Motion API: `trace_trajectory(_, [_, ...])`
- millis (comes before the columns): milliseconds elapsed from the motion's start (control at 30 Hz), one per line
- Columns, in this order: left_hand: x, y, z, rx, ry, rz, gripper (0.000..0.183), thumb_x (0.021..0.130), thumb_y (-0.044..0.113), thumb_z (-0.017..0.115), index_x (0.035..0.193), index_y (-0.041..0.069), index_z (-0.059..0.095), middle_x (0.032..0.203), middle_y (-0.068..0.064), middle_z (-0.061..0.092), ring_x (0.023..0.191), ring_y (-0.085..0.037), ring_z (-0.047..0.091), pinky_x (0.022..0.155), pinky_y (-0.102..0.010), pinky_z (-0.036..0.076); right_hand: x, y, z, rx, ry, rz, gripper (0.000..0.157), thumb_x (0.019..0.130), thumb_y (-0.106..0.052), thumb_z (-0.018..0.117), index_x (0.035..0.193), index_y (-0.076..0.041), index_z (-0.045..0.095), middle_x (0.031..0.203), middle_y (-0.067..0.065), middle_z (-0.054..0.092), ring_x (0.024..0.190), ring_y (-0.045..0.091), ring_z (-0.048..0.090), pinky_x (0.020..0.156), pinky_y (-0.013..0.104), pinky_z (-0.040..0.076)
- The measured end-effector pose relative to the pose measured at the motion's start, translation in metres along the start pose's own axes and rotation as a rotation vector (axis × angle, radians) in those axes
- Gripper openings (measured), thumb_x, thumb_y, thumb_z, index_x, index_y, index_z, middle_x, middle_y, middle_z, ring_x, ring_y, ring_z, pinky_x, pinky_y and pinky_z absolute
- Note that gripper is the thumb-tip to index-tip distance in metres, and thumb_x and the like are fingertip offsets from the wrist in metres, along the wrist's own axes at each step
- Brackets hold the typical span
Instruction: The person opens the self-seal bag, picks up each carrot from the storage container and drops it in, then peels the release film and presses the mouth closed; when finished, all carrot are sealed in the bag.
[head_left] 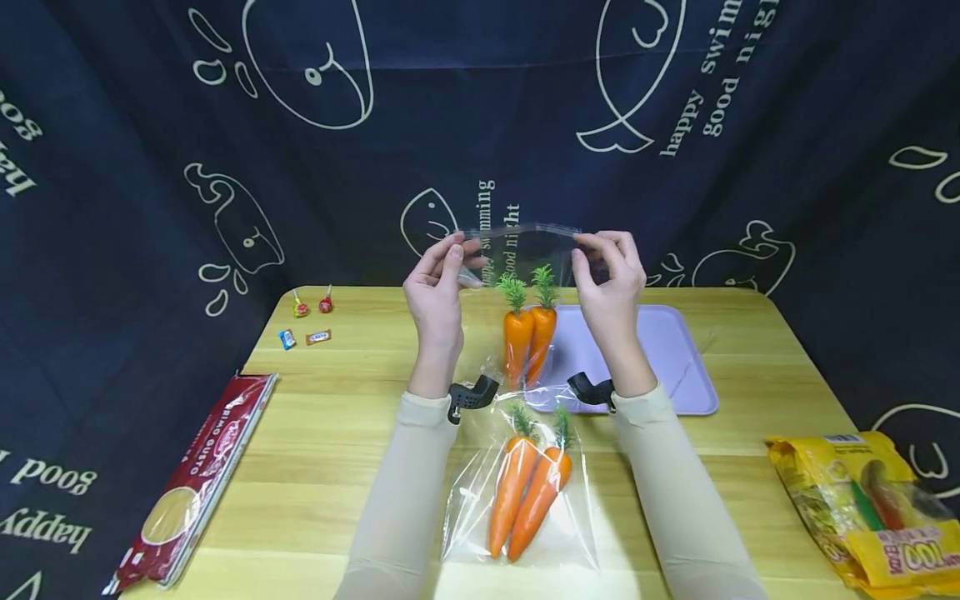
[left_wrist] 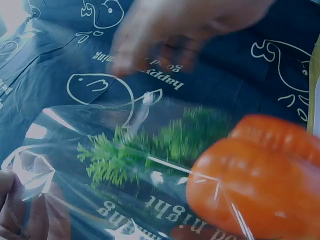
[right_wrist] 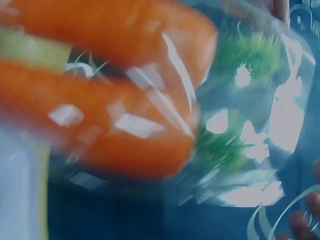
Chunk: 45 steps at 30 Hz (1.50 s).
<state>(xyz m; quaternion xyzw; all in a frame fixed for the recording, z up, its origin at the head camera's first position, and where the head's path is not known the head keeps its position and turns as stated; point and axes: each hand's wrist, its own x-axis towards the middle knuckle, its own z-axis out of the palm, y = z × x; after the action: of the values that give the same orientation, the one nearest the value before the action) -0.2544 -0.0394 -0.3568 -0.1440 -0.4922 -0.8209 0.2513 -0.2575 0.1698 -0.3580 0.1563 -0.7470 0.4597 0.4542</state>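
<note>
A clear zip-top plastic bag [head_left: 525, 228] hangs upright with two orange toy carrots [head_left: 518, 337] inside, green tops upward. My left hand [head_left: 437, 292] pinches its upper left corner; the film stretches over those fingers [left_wrist: 37, 210] in the left wrist view. My right hand [head_left: 613, 279] is up at the opposite corner, fingertips right by the film's edge. Blurred in the left wrist view, this right hand [left_wrist: 175, 37] shows apart from the bag with loosely bent fingers. Nearer me, a second clear bag [head_left: 468, 525] lies flat, holding two more carrots [head_left: 515, 487].
Behind the hanging bag is a lilac tray [head_left: 693, 367]. Two lollipops [head_left: 301, 307] and two small wrapped candies [head_left: 318, 337] lie at the back left. A red spaghetti packet [head_left: 202, 475] sits along the left edge, a yellow snack bag [head_left: 862, 508] at the right. Dark patterned cloth [head_left: 480, 108] surrounds the table.
</note>
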Motion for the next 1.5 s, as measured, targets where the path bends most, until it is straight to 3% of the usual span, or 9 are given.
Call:
trace_trajectory(100, [-0.001,0.001,0.002,0.005,-0.025,0.01,0.026,0.095,0.018,0.067,0.115,0.0,0.07,0.104,-0.011,0.077,0.084,-0.023,0.076,0.062,-0.026,0.06,0.008,-0.024,0.013,0.007,0.028,-0.172,0.014,0.088,-0.011,0.076,0.102,-0.01,0.079,0.091,0.011,0.065,0.084,0.026,0.054,0.079,0.031,0.042])
trace_trajectory(267, [-0.004,0.002,0.006,0.051,-0.022,0.009,0.026,0.095,0.02,0.068,0.113,0.002,0.073,0.103,-0.008,0.077,0.088,-0.02,0.076,0.067,-0.022,0.058,0.017,-0.058,0.041,0.001,-0.078,-0.339,0.015,0.088,-0.017,0.077,0.101,-0.009,0.079,0.085,0.007,0.066,0.083,0.026,0.053,0.077,0.035,0.042])
trace_trajectory(467, [-0.008,0.003,0.009,0.118,0.0,0.01,0.027,0.093,0.019,0.071,0.112,0.0,0.073,0.099,-0.005,0.077,0.088,-0.015,0.074,0.083,-0.036,0.061,0.019,-0.065,0.06,-0.042,-0.114,-0.376,0.014,0.09,-0.019,0.076,0.099,-0.01,0.08,0.084,0.006,0.065,0.082,0.024,0.052,0.075,0.034,0.043])
trace_trajectory(633, [-0.01,0.004,0.011,0.105,-0.019,0.022,0.025,0.094,0.016,0.069,0.112,-0.001,0.073,0.101,-0.01,0.077,0.085,-0.017,0.075,0.07,-0.037,0.063,0.019,-0.064,0.06,-0.062,-0.103,-0.39,0.012,0.091,-0.018,0.074,0.096,-0.009,0.08,0.083,0.006,0.064,0.08,0.025,0.051,0.075,0.035,0.043])
trace_trajectory(800, [-0.011,0.004,0.012,0.12,-0.022,0.023,0.026,0.093,0.018,0.07,0.112,0.0,0.073,0.102,-0.01,0.077,0.086,-0.017,0.074,0.07,-0.033,0.063,0.02,-0.064,0.059,-0.058,-0.095,-0.393,0.012,0.091,-0.018,0.074,0.092,-0.007,0.08,0.081,0.006,0.064,0.079,0.025,0.051,0.073,0.035,0.043])
trace_trajectory(1033, [-0.012,0.005,0.013,0.133,-0.023,0.02,0.024,0.093,0.017,0.07,0.11,0.0,0.073,0.101,-0.01,0.077,0.086,-0.017,0.073,0.072,-0.035,0.063,0.02,-0.064,0.058,0.069,-0.12,-0.264,0.009,0.089,-0.015,0.076,0.09,-0.007,0.08,0.081,0.005,0.066,0.08,0.022,0.053,0.071,0.029,0.043])
trace_trajectory(1333, [-0.014,0.004,0.015,0.158,-0.048,0.013,0.028,0.094,0.023,0.069,0.112,0.002,0.073,0.105,-0.013,0.076,0.087,-0.018,0.074,0.076,-0.049,0.061,0.018,-0.067,0.059,0.344,-0.194,0.119,0.007,0.089,-0.007,0.074,0.09,0.0,0.076,0.085,0.011,0.061,0.073,0.013,0.049,0.065,0.021,0.041])
trace_trajectory(1500, [-0.013,0.003,0.016,0.186,-0.059,0.039,0.027,0.095,0.022,0.068,0.111,0.001,0.073,0.103,-0.014,0.077,0.086,-0.019,0.076,0.073,-0.042,0.063,0.02,-0.08,0.053,0.504,-0.224,0.282,0.015,0.091,-0.003,0.07,0.097,0.011,0.071,0.086,0.005,0.061,0.074,0.012,0.055,0.065,0.018,0.047])
